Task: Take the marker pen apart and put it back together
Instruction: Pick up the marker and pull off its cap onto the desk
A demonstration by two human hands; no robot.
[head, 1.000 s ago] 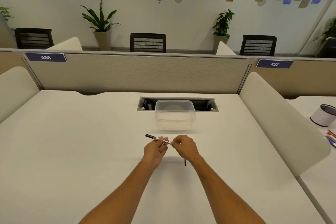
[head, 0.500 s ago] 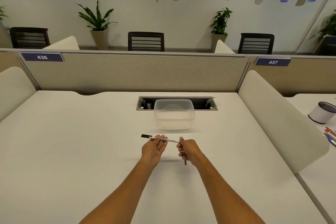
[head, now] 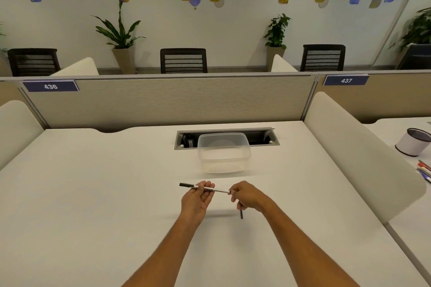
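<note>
Centre frame, just below clear tub (head: pixel 224 154): marker pen (head: pixel 205 188) held off desk (head: pixel 93 193), long axis running left–right, tilted slightly down to right. Your left hand (head: pixel 197 200) pinches barrel mid-length, your right hand (head: pixel 248 196) curled at right end, nearer open tip, dark cap (head: pixel 241 214) poking below fist. Pen: white barrel, black left end, print too small to read

Both hands hold the marker pen (head: pixel 208 189) level above the desk (head: pixel 93 193), near a clear container (head: pixel 224 154).
</note>
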